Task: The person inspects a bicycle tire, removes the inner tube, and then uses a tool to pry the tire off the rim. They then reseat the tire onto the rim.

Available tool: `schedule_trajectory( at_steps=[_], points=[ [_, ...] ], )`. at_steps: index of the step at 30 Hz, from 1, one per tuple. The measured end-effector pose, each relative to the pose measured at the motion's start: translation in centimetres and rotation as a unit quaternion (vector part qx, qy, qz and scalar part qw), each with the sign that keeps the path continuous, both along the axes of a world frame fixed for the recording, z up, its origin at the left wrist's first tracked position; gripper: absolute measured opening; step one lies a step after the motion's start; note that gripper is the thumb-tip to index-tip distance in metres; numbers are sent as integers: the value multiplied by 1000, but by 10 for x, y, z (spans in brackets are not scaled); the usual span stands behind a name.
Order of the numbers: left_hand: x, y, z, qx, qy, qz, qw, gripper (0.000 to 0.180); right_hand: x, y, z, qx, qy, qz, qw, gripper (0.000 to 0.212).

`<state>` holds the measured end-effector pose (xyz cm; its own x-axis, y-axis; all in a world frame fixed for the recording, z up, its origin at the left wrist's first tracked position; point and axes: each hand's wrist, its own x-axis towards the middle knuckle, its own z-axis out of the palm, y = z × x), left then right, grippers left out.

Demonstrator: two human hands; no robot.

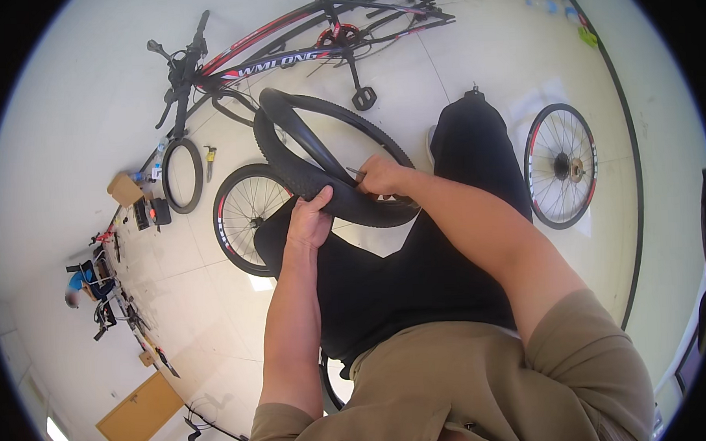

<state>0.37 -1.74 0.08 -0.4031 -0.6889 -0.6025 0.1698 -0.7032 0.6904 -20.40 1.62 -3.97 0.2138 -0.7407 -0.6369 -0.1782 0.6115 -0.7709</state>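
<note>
A black bicycle tire [287, 164] with knobbed tread rests over my lap. A smooth black inner tube [306, 140] runs across its opening, partly out of it. My left hand [311, 218] grips the tire's near left side, thumb on top and fingers hidden beneath. Inside the tire's near right part, my right hand [384, 176] is closed around the tube's lower end. From its fingers pokes a short, thin grey piece, perhaps the valve stem; its kind is unclear.
A black and red bicycle frame [279, 64] without wheels lies ahead. One spoked wheel [246, 213] is by my left knee, another wheel [562, 166] on the right. Left stand a second tire [182, 177], a yellow-black tool [210, 162] and a cardboard box [123, 189].
</note>
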Motion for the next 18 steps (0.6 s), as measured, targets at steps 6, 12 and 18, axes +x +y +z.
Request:
schedule_trajectory(
  at_steps=[6,12,18],
  points=[
    [1,-1,-5,7,-4,-10,1000,34,-7,-2,12,22,-12,67,997,19],
    [1,5,-2,0,-68,-49,997,35,-13,-5,24,23,19,198,980,30],
    [-9,10,6,4,-76,-66,995,31,-18,-5,15,52,14,77,996,30]
  ],
)
